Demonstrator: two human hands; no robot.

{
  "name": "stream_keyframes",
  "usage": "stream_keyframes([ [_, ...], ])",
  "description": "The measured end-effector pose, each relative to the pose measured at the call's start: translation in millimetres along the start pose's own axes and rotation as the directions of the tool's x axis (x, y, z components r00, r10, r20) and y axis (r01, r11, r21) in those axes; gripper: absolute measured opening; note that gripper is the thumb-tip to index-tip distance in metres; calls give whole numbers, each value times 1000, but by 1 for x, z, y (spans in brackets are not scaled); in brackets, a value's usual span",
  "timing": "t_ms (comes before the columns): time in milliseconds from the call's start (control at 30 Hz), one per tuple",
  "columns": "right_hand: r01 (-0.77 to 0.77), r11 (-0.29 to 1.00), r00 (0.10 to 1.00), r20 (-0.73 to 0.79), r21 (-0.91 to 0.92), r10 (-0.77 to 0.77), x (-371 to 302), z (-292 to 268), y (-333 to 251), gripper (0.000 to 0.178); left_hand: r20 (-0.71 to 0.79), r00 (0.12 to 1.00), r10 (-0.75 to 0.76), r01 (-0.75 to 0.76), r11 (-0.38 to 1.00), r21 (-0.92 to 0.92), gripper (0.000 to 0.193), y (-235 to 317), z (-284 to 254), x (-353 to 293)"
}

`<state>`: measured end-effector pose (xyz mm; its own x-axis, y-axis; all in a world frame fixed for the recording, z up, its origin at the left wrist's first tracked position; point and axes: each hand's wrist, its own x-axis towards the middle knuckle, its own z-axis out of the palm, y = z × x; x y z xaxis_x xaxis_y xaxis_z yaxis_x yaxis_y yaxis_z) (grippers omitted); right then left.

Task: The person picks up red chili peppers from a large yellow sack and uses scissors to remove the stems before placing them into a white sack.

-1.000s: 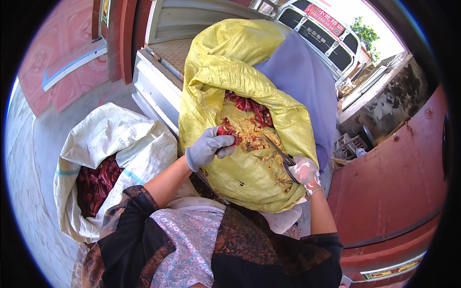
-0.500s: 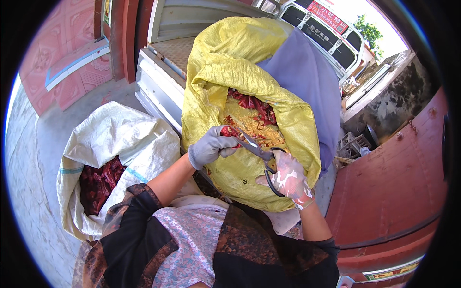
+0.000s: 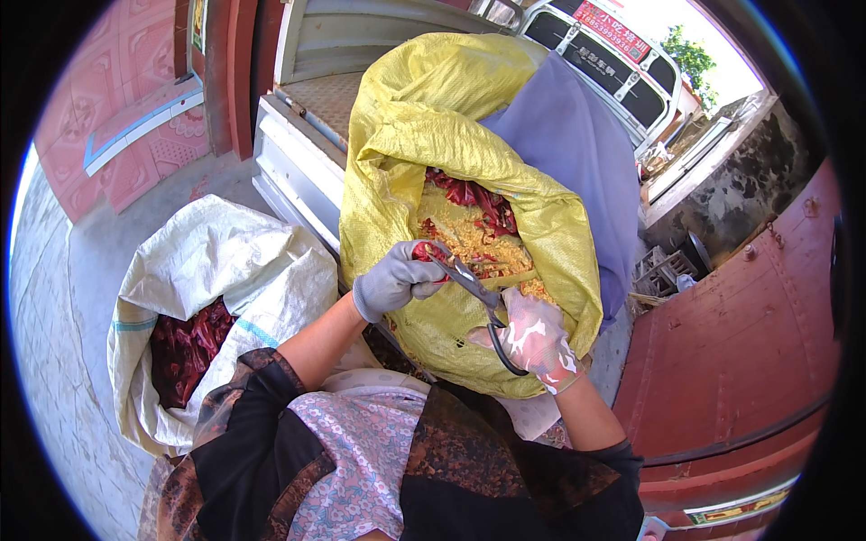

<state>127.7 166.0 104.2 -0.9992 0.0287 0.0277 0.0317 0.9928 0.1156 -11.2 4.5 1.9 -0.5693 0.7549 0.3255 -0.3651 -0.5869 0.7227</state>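
Observation:
My left hand (image 3: 397, 279), in a grey glove, pinches a dried red chili (image 3: 424, 252) over the mouth of a yellow woven sack (image 3: 388, 185). A pair of scissors (image 3: 471, 281) with dark handles is gripped in my right hand (image 3: 534, 335), which wears a pink and white camouflage glove. Its blades lie nearly closed against the chili beside my left fingers. Inside the sack are yellow seeds (image 3: 487, 242) and more dried red chilies (image 3: 469, 191), partly hidden under the folded rim.
To the left on the floor stands a white woven sack (image 3: 262, 261) holding dark red dried chilies (image 3: 191, 347). Behind the yellow sack are a purple cloth (image 3: 577, 135) and a truck bed (image 3: 316, 95). A red metal door (image 3: 722, 361) is at the right.
The scissor blades have come together at the chili, where they stood apart before. My right hand has shifted slightly down and left. My left hand stays almost in place.

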Motion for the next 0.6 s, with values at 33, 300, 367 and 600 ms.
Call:
stream_keyframes([
  [33, -12, 1000, 1000, 6, 19, 12, -1, 1, 0, 65, -10, 1000, 16, -16, 1000, 22, 5, -1, 1, 0],
  [300, -16, 965, 997, -65, 260, 34, -7, 14, -4, 55, 106, 994, -1, 15, 991, -135, 20, 6, 12, 1],
  [367, -38, 967, 997, -56, 253, 54, -5, 15, -5, 53, 121, 993, 16, 7, 982, -188, 20, 2, 12, 1],
  [600, 132, 831, 976, -217, 540, -14, -4, 49, 11, 44, 166, 985, 40, 2, 970, -242, 8, -1, 8, 0],
])
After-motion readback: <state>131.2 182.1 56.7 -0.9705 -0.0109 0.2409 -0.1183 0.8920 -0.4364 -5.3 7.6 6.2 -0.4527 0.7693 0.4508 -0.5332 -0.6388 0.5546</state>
